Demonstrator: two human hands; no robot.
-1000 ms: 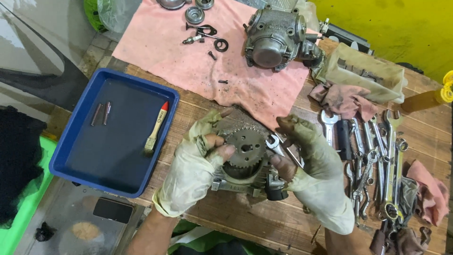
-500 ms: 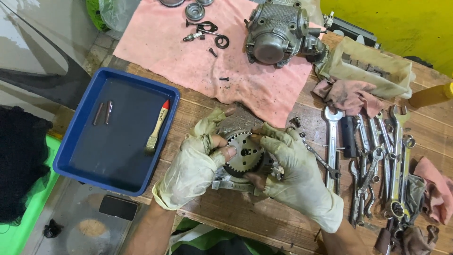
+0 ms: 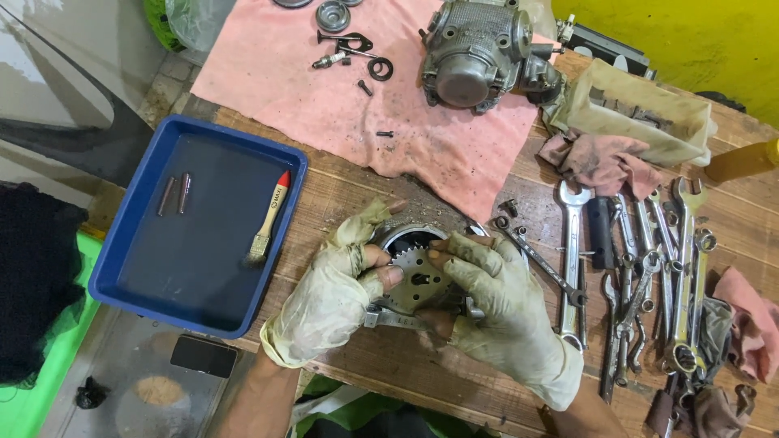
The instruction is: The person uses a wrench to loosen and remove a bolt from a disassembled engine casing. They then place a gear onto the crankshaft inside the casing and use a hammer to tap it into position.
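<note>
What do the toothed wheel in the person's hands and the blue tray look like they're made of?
The toothed wheel looks like bare metal: dull grey, oily sheen, crisp teeth. The blue tray seems moulded plastic, with smooth, glossy, rounded walls and even colour. Both gloved hands, left and right, grip the wheel.

The right hand (image 3: 499, 304) has come in over the toothed gear assembly (image 3: 414, 280): a second ago it sat out at the part's three o'clock edge beside a shiny wrench end, and now its fingers (image 3: 454, 247) lie across the gear's top, tips meeting the left hand's. That wrench end is out of its grasp and no longer seen there. The left hand (image 3: 337, 292) has shifted too, its thumb and forefinger now pinched on the gear teeth at nine o'clock instead of resting across the face. The assembly itself looks turned, with less of the gear showing between the two gloves than before.
</note>
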